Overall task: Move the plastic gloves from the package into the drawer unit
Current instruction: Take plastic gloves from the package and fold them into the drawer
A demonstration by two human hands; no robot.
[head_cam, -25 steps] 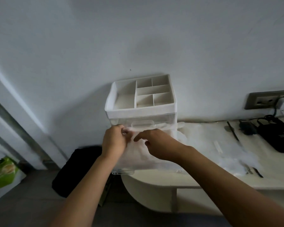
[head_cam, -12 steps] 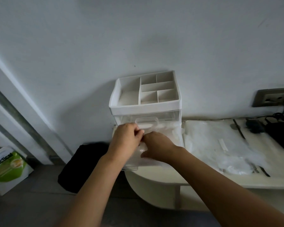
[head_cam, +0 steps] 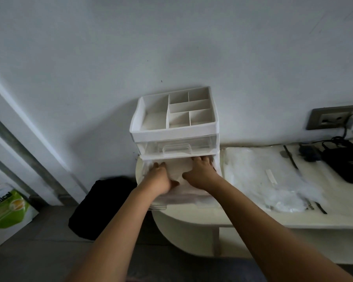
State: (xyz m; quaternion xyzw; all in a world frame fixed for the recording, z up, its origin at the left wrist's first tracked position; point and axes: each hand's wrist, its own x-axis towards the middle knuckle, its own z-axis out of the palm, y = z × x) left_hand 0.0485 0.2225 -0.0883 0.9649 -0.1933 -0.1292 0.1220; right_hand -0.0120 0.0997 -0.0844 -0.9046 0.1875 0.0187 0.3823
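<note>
The left hand (head_cam: 161,177) and right hand (head_cam: 201,171) press flat on the plastic gloves (head_cam: 179,168) in the pulled-out lower drawer (head_cam: 192,198) of the drawer unit (head_cam: 175,129). Each grip is uncurled and holds nothing, probably flattening them so it shuts.

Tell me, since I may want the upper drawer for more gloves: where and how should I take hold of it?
Take the clear handle at the front middle of the upper drawer. Come from the front, fingers hooked into it: the drawer sits shut in the drawer unit, so its sides give no hold, and it likely slides out toward you.
</note>
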